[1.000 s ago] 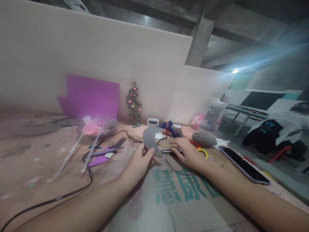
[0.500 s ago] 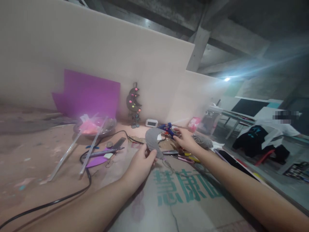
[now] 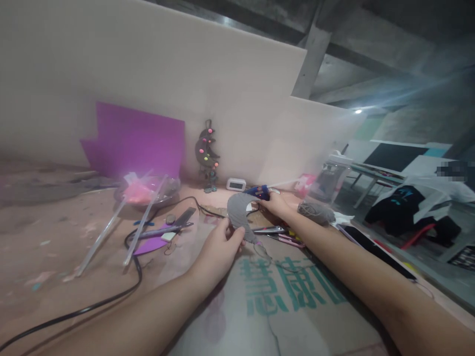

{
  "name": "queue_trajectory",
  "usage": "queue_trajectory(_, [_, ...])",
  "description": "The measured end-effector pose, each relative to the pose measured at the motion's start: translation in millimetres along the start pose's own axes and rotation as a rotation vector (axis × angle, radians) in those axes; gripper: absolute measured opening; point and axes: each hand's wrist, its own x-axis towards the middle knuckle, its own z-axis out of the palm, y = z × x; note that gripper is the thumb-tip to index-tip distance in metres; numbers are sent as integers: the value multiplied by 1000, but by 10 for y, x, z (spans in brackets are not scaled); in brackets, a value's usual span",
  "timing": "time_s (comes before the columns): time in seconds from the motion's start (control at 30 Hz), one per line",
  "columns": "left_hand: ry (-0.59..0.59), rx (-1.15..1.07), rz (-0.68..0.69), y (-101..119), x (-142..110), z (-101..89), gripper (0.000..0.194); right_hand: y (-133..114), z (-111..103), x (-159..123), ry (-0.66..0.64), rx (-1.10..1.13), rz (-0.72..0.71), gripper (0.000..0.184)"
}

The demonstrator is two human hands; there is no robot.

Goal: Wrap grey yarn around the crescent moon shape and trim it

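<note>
My left hand [image 3: 220, 242] is closed on a crescent wrapped in grey yarn [image 3: 239, 215], thumb in front, near its lower end. A loose strand of yarn [image 3: 261, 253] trails from that end onto the cardboard. Just beyond the crescent, my right hand [image 3: 277, 203] is wrapped round a blue hot glue gun [image 3: 260, 192], its nozzle pointing left. A pale glue stick [image 3: 285, 183] sticks out behind the gun. Part of its handle is hidden by my fingers. Under my right forearm lie scissors [image 3: 285, 240], and a ball of grey yarn [image 3: 315, 212] sits right of the wrist.
A finished crescent ornament with coloured beads [image 3: 206, 148] hangs at the back panel beside purple sheets [image 3: 139, 138]. A small white clock [image 3: 236, 184] stands below. Left are a clear bowl [image 3: 172, 190], glue sticks [image 3: 100, 240] and a black cable [image 3: 92, 309]. A phone-like tablet [image 3: 374, 252] lies right.
My right hand has drawn the glue gun slightly lower and turned it more level. The crescent in my left hand has hardly moved. The whole view has shifted a little.
</note>
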Motion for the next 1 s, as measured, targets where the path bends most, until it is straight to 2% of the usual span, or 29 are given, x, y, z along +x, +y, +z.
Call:
queue_trajectory(0.17, [-4, -7, 6, -26, 1, -1, 18, 8, -63, 11, 36, 64, 68, 21])
queue_trajectory(0.27, [-9, -28, 3, -12, -7, -2, 18, 15, -149, -7, 57, 127, 80, 25])
queue_trajectory(0.43, [31, -31, -41, 34, -29, -9, 21, -30, -374, -118, 84, 271, 12, 29])
queue_trajectory(0.57, [49, -60, -49, 43, -30, -12, 22, -89, -577, -415, 75, 383, -105, 34])
queue_trajectory(0.7, [55, -93, -46, 54, -26, -14, 22, -105, -708, -847, 40, 433, -177, 29])
queue_trajectory(0.77, [59, -101, -56, 71, -33, -15, 22, -87, -729, -1059, 37, 430, -218, 26])
queue_trajectory(0.9, [64, -126, -81, 119, -59, -9, 21, -19, -693, -1391, -26, 254, -227, 25])
queue_trajectory(1.0, [103, -119, -92, 167, -75, 5, 17, 32, -650, -1505, -83, 316, -367, 18])
